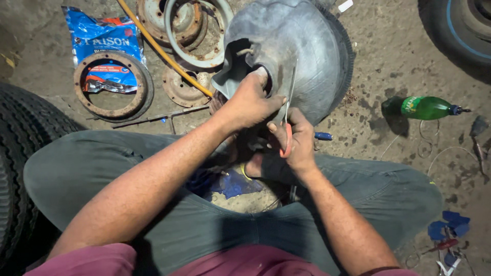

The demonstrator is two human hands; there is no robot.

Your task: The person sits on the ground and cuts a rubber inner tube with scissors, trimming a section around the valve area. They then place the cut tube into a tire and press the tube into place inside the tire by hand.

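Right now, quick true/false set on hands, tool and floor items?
1. The right hand holds scissors with an orange-red handle. True.
2. The left hand rests on the green bottle. False: it grips the grey inner tube; the bottle lies apart on the ground.
3. A blue packet lies partly under a rusty ring. True.
4. The yellow hose is coiled around the right wrist. False: it runs across the wheel rims.
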